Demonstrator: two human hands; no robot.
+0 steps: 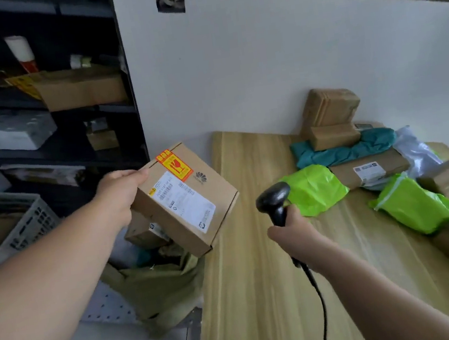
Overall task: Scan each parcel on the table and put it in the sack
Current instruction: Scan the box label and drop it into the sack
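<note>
Wood-grain bench (262,293) fills the right of my view, its near half bare and pale, backed by a white partition (260,59) with cardboard boxes lined along its top edge. Dark shelving (48,121) stands at the left, loaded with cartons and white packs, and a grey slotted crate (24,221) sits below it. My left hand (119,195) has its grip closed on a brown parcel (187,200), held tilted in the air off the bench's left edge, white label and orange fragile sticker facing up. Under it an olive sack (158,287) gapes on the floor with a box inside. My right hand (297,234) is wrapped round a black scanner (274,200), head turned toward the parcel. Green, teal and brown parcels (359,163) crowd the bench's far right.
</note>
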